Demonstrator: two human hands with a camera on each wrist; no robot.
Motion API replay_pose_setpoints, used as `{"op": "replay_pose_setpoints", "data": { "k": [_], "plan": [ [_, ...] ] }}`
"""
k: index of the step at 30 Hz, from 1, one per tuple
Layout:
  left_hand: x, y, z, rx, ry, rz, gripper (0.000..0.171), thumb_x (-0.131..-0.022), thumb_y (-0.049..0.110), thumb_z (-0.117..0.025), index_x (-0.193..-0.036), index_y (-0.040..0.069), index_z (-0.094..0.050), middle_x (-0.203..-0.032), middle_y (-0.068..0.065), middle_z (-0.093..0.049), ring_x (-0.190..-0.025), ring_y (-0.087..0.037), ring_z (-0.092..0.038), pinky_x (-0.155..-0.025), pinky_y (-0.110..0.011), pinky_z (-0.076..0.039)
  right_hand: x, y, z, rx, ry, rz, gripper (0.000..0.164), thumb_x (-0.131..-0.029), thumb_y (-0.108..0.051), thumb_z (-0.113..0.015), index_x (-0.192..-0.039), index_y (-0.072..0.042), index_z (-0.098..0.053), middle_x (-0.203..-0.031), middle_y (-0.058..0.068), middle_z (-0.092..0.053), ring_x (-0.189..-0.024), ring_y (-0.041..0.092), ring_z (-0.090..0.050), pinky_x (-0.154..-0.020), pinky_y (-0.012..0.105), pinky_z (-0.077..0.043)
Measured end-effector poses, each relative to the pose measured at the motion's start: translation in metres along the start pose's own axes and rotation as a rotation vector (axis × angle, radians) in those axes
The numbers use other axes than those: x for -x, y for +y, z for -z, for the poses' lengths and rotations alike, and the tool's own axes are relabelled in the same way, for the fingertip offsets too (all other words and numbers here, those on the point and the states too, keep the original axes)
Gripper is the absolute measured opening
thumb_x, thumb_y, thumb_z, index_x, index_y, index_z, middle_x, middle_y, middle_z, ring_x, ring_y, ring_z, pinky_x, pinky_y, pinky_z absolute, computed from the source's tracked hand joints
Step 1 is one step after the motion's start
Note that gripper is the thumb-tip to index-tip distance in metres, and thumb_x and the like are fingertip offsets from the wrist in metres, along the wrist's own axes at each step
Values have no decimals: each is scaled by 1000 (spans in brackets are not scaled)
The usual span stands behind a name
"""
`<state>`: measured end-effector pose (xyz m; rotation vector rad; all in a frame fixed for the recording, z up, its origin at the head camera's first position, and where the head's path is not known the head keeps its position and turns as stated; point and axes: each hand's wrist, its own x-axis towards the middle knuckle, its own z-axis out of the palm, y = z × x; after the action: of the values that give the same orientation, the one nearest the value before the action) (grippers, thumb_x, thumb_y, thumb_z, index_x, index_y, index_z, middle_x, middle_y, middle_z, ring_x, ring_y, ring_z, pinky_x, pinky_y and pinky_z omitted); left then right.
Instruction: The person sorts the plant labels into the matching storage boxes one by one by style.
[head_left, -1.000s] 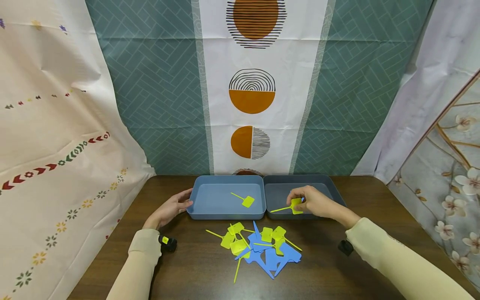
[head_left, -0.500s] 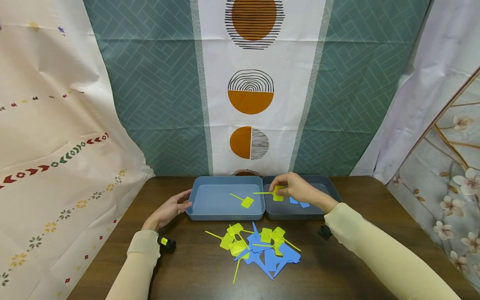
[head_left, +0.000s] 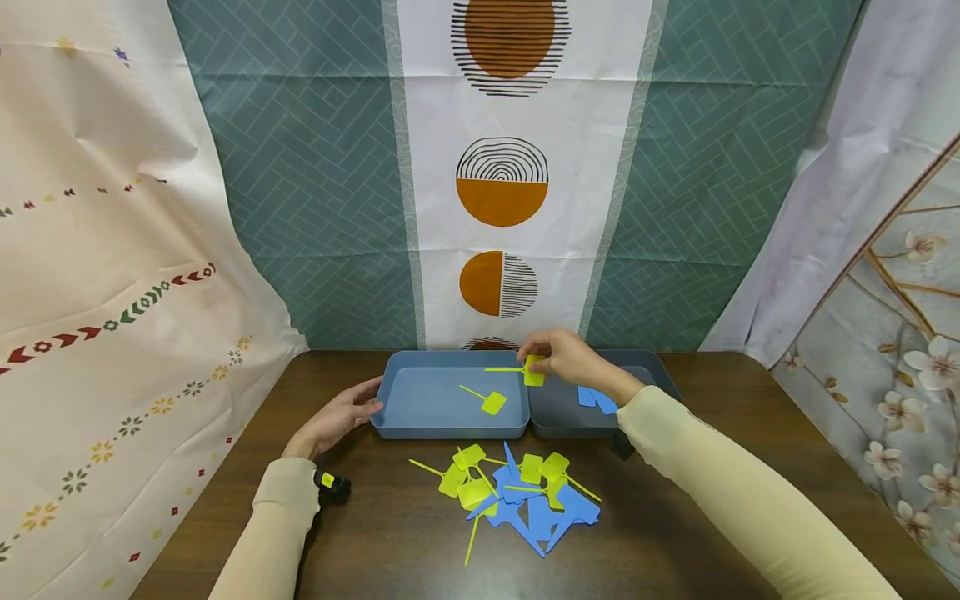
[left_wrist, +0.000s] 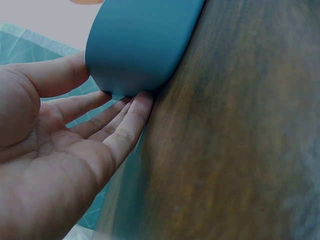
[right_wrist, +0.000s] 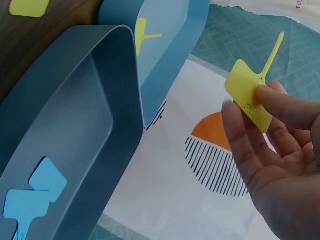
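My right hand [head_left: 567, 357] pinches a yellow plant label [head_left: 534, 372] by its square head, between thumb and fingers, above the wall where the two trays meet. Its pointed stem sticks out leftward in the head view. Against the left end of the lighter blue tray [head_left: 427, 396] rests my left hand [head_left: 341, 419]; in the left wrist view its extended fingers [left_wrist: 125, 125] touch the tray's outer wall. One yellow plant label [head_left: 492, 403] lies inside that tray. The darker tray [head_left: 558, 422] beside it holds blue plant labels [right_wrist: 26, 204], partly hidden by my right arm in the head view.
In front of the trays, a loose pile of yellow plant labels [head_left: 474, 494] and blue plant labels [head_left: 542, 518] overlaps on the brown table [head_left: 390, 542]. A patterned cloth [head_left: 330, 208] hangs right behind the trays, with further cloths at both sides.
My right hand has moved left and slightly up with the yellow plant label, from over the darker tray to the trays' shared edge. My left hand has stayed at the lighter tray.
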<state>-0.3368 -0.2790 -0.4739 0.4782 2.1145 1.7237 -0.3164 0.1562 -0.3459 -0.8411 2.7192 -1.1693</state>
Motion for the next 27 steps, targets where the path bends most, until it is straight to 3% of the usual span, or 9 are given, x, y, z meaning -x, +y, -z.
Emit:
{"op": "replay_pose_setpoints", "data": {
  "k": [19, 27],
  "plan": [
    [-1, 0, 3, 13, 5, 21, 67, -111, 6, -45, -166, -2, -7, -169, -29, -9, -154, -49, -15, -123, -64, -16, -39, -10, -17, 22, -32, 11, 21, -97, 14, -60, -108, 4, -74, -102, 13, -74, -81, 26, -67, -68, 30, -59],
    [-2, 1, 2, -3, -5, 19, 68, -111, 7, -46, -165, -3, -7, -169, -31, -9, -154, -50, -14, -123, -64, -18, -45, -8, -25, 28, -55, -3, 20, -96, 14, -61, -103, 3, -76, -101, 12, -74, -77, 19, -64, -67, 28, -58]
  ]
}}
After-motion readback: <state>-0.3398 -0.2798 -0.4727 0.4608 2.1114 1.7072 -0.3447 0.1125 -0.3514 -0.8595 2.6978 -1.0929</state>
